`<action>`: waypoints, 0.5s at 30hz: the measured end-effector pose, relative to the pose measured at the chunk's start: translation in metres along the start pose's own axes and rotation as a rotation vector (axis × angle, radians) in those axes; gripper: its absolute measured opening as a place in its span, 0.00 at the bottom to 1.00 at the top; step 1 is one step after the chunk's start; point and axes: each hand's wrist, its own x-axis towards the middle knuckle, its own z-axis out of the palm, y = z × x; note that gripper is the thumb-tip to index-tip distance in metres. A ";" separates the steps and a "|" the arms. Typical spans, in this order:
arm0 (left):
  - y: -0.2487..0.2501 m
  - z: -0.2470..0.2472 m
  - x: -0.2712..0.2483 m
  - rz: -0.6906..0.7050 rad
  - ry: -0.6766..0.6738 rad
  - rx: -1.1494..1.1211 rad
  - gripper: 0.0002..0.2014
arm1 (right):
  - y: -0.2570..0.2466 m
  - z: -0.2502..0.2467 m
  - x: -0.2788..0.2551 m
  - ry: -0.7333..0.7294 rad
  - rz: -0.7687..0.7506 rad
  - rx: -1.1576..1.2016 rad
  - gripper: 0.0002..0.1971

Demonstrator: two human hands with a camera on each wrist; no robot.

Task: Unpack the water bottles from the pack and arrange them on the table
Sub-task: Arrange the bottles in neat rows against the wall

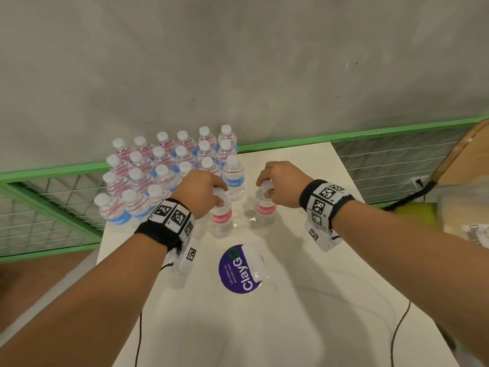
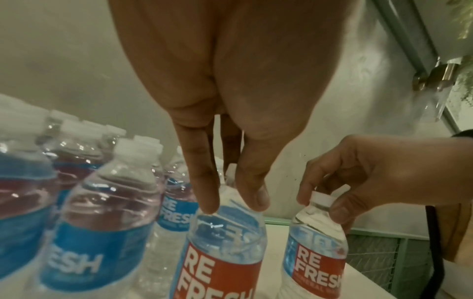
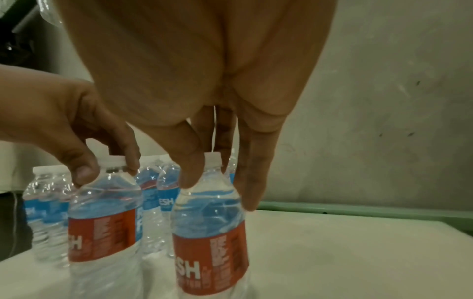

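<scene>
Both forearms reach in as the left hand (image 1: 202, 193) and right hand (image 1: 281, 181) each pinch a red-labelled bottle (image 1: 221, 217) by its cap, best lowered upright beside the standing rows (image 1: 164, 170).

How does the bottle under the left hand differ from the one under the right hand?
The left hand's bottle stands beside the bottle group; the right hand's bottle stands apart, farther right. The right one's cap shows between the fingers; the left one's is mostly covered. Both are upright, red-labelled, gripped at the cap.
</scene>
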 end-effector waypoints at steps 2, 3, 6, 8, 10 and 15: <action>-0.009 -0.006 0.002 0.003 0.004 0.050 0.18 | -0.015 0.005 0.008 0.018 0.010 0.033 0.17; -0.013 -0.007 0.003 0.002 0.005 0.064 0.18 | -0.022 0.007 0.012 0.024 0.013 0.044 0.17; -0.020 -0.008 0.008 -0.004 0.009 0.060 0.18 | -0.037 0.012 0.025 0.043 0.010 0.065 0.18; -0.020 -0.008 0.010 0.010 0.020 0.052 0.17 | -0.044 0.013 0.032 0.051 0.011 0.069 0.18; -0.021 -0.007 0.013 0.018 0.039 0.035 0.17 | -0.049 0.015 0.038 0.065 0.027 0.084 0.18; -0.021 -0.003 0.019 0.062 0.091 0.057 0.17 | -0.054 0.018 0.047 0.093 0.069 0.085 0.19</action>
